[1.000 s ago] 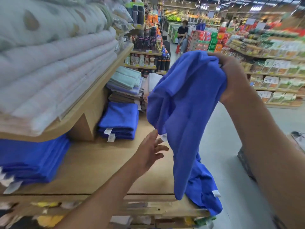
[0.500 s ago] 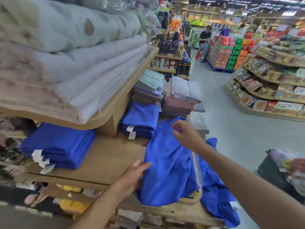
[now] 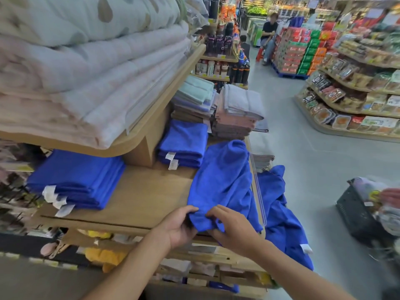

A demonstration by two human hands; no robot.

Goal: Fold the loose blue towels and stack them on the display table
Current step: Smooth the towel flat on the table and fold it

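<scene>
head view, shop aisle; loose towel lies rumpled on the right part of the tabletop, running from the near edge back toward the far stacks; its near end is bunched at the tabletop's front edge.

left hand: fingers curled over the towel's near left corner, gripping it; right hand: fingers curled into the near hem just beside the left hand, pinching a fold; both hands sit at the front edge, close together, with the cloth between them.

second towel: loose, blue, hangs off the tabletop's right side beyond a clear rail, draping down toward the floor; white tag visible near its lower end.

left stack: folded blue towels, tags facing front, on the tabletop under the upper shelf; well apart from the loose towel, bare wood between.

back stack: smaller pile of folded blue towels, two white tags at its front, just beside the loose towel's far end; cannot tell if they touch.

behind it: pink and grey pile; quilts on the upper shelf; black crate on the floor at right, contents blurred.
</scene>
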